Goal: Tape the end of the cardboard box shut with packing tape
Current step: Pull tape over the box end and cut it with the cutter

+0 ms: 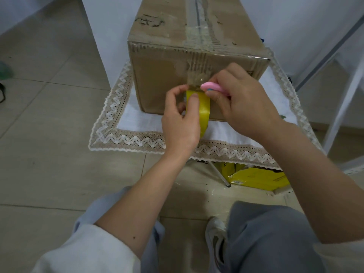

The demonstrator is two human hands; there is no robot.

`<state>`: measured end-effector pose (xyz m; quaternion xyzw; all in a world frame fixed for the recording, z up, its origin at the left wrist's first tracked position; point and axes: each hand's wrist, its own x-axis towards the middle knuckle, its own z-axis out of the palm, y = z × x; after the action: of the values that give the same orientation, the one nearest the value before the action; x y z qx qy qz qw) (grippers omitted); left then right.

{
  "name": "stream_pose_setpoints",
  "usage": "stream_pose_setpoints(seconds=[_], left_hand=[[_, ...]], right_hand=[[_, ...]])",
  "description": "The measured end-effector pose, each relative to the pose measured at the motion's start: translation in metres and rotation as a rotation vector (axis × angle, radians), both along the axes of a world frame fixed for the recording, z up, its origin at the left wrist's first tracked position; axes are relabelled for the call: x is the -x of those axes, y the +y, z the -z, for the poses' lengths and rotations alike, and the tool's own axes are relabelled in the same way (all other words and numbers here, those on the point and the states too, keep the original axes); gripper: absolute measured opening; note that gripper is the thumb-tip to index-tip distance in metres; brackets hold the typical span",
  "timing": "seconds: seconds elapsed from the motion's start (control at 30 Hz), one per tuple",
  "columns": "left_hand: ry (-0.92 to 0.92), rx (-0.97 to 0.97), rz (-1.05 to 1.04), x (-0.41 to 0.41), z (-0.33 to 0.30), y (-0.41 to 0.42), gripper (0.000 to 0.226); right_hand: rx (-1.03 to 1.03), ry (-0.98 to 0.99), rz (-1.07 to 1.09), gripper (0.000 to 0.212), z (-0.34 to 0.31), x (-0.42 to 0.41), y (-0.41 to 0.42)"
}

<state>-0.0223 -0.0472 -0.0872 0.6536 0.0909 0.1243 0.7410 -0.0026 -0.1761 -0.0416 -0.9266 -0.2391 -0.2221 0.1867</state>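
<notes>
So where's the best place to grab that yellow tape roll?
Probably through the middle hole, pinching the ring's band from the left, as the left hand does. The yellow tape roll stands on edge against the cardboard box, its right side crowded by the right hand.

You are looking at the box (157,79) taking up most of the surface (137,123). Both hands, left (180,119) and right (244,101), are crowding its near face. A bare strip of cloth is lying open left of the box; a white frame (342,99) is closing off the right.
</notes>
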Motion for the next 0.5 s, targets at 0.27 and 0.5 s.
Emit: stream_pose_setpoints(seconds=[0.27,0.5], left_hand=[[0.059,0.013,-0.011,0.001,-0.002,0.001,0.023],[0.125,-0.076,0.060,0.002,-0.002,0.000,0.034]], right_hand=[[0.218,-0.041,-0.026,0.032,-0.018,-0.002,0.015],[0.356,-0.051,-0.030,0.024,-0.028,-0.006,0.023]])
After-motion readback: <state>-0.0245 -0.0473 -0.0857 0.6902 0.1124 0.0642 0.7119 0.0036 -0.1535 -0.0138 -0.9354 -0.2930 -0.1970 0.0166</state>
